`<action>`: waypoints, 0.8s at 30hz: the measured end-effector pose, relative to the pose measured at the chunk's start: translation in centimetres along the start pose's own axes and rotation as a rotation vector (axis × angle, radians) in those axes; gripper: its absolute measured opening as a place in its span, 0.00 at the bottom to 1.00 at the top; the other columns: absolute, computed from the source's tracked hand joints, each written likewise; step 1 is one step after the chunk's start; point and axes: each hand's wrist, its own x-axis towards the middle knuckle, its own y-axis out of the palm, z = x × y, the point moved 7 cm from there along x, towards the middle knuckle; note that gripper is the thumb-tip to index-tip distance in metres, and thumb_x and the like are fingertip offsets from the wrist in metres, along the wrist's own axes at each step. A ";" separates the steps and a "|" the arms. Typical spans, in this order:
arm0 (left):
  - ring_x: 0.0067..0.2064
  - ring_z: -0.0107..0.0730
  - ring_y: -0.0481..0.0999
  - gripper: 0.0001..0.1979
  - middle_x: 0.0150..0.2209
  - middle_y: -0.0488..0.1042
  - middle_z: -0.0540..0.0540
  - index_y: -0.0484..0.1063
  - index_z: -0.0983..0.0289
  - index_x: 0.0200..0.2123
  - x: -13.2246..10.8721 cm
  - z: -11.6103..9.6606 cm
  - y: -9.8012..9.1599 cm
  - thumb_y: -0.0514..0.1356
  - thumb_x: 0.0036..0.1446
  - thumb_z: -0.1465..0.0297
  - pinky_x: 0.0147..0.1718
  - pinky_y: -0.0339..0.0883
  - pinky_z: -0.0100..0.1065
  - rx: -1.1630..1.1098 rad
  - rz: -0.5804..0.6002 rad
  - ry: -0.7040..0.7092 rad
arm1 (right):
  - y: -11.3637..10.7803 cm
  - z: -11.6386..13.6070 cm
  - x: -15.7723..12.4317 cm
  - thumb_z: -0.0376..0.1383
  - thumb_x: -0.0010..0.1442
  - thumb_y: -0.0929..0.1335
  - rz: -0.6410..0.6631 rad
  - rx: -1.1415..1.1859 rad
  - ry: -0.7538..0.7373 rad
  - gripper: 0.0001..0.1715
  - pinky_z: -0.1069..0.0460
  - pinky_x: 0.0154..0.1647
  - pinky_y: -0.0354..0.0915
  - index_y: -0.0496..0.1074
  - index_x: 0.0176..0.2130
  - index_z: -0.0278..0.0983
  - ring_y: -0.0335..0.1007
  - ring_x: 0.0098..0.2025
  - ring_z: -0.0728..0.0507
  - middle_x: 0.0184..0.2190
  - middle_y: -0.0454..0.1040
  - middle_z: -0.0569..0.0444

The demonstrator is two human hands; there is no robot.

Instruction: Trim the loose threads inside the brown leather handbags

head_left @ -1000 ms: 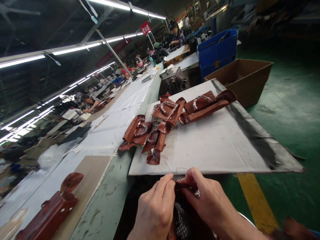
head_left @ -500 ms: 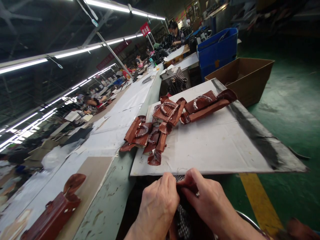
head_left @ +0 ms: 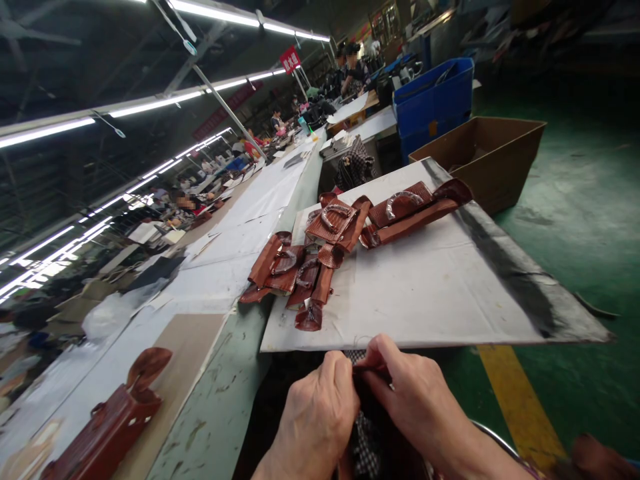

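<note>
Low in the middle of the view, my left hand and my right hand are close together just before the near edge of the white board. Both have their fingers closed on a dark brown leather-like piece, pinched between them. Most of it is hidden by my hands and shadow, so its full shape cannot be made out. Black-and-white checked cloth shows below, between my wrists. Beyond my hands, several brown handbags with wrapped handles lie on the board.
On the long white-topped table at left lies a red-brown leather bag body with a raised flap. Blue bins and an open brown box stand beyond the board. Several people are farther back.
My hands have shifted only slightly, the left fingers a little lower, still pinching the brown piece. In the background, a second person shows beside the one at the back.
</note>
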 end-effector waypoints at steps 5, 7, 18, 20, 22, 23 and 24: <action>0.24 0.33 0.74 0.10 0.27 0.69 0.52 0.62 0.62 0.33 0.1 0.3 0.1 0.48 0.64 0.80 0.21 0.66 0.32 -0.086 0.079 -0.013 | -0.1 -0.1 0.1 0.29 0.58 0.68 0.018 0.003 0.010 0.08 0.52 0.31 0.63 0.65 0.36 0.41 0.78 0.32 0.41 0.30 0.80 0.59; 0.28 0.34 0.77 0.09 0.29 0.72 0.53 0.64 0.62 0.35 0.1 1.0 0.1 0.48 0.65 0.79 0.26 0.71 0.32 -0.240 0.129 -0.066 | -0.1 -0.2 0.2 0.29 0.58 0.68 0.030 0.003 0.016 0.08 0.52 0.31 0.63 0.65 0.36 0.41 0.79 0.33 0.41 0.30 0.80 0.58; 0.34 0.34 0.82 0.11 0.39 0.81 0.54 0.74 0.63 0.45 -0.4 3.5 -0.2 0.56 0.61 0.76 0.33 0.77 0.29 -0.540 0.222 -0.420 | -0.2 -0.4 0.4 0.30 0.60 0.67 0.029 -0.014 0.004 0.07 0.52 0.29 0.61 0.64 0.36 0.41 0.79 0.32 0.42 0.30 0.79 0.59; 0.35 0.36 0.82 0.13 0.39 0.81 0.56 0.74 0.65 0.48 -0.4 3.1 -0.4 0.55 0.61 0.75 0.33 0.77 0.30 -0.464 0.177 -0.337 | -0.3 -0.5 0.4 0.30 0.60 0.67 0.021 -0.017 0.005 0.07 0.52 0.28 0.60 0.64 0.36 0.41 0.79 0.32 0.41 0.30 0.79 0.60; 0.34 0.36 0.82 0.14 0.37 0.81 0.56 0.73 0.66 0.50 -0.3 2.9 -0.2 0.54 0.62 0.74 0.32 0.76 0.31 -0.430 0.167 -0.287 | -0.3 -0.6 0.3 0.30 0.60 0.67 0.013 -0.018 0.005 0.07 0.52 0.28 0.60 0.64 0.36 0.41 0.79 0.31 0.41 0.30 0.79 0.60; 0.33 0.36 0.81 0.14 0.36 0.81 0.55 0.73 0.66 0.50 -0.2 2.9 -0.2 0.54 0.63 0.74 0.31 0.75 0.32 -0.411 0.169 -0.269 | -0.3 -0.7 0.3 0.30 0.59 0.67 0.011 -0.014 0.003 0.07 0.52 0.28 0.59 0.64 0.36 0.41 0.78 0.31 0.41 0.30 0.79 0.60; 0.31 0.36 0.81 0.14 0.34 0.80 0.54 0.73 0.65 0.50 0.0 2.8 -0.1 0.53 0.63 0.74 0.29 0.74 0.32 -0.388 0.174 -0.252 | -0.3 -0.6 0.2 0.30 0.59 0.67 0.010 -0.005 -0.001 0.07 0.52 0.28 0.59 0.64 0.36 0.41 0.78 0.31 0.41 0.30 0.79 0.60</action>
